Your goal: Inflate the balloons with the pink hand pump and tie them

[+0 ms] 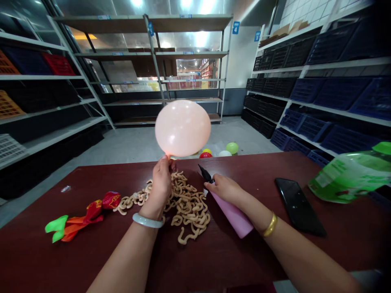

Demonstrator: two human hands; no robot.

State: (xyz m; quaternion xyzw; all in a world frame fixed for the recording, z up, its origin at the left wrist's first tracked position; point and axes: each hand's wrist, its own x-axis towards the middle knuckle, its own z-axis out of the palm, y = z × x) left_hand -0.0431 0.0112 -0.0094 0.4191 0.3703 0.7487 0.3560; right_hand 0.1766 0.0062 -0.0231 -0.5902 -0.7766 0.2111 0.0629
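Metal shelving racks point(187, 18) span the upper half of the frame, those at left and right stacked with crates point(332, 95). A dark red-brown table point(58, 268) fills the lower half. Above its far edge, at the frame's centre, is 1 inflated pale pink balloon point(183, 128); past the edge, just right of centre, smaller inflated balloons point(232, 148) in green, white, red and yellow show at floor level. A green bottle point(351, 175) is at the right edge. Right of lower centre, a pink pump point(236, 219) with a black nozzle slants across the tabletop. Beige curly strands point(192, 203) are heaped at lower centre, and 1 black phone point(299, 205) lies at lower right.

The 2 hands are apart: the left hand point(161, 177) pinches the pale pink balloon's neck, and the right hand point(226, 188) grips the pump near its nozzle. Limp balloons point(94, 209) in red, orange and green lie at lower left. A pale bangle point(148, 221) circles the left wrist, a gold bangle point(271, 224) the right. The smallest thing is a clear scrap point(65, 189) near the left edge.
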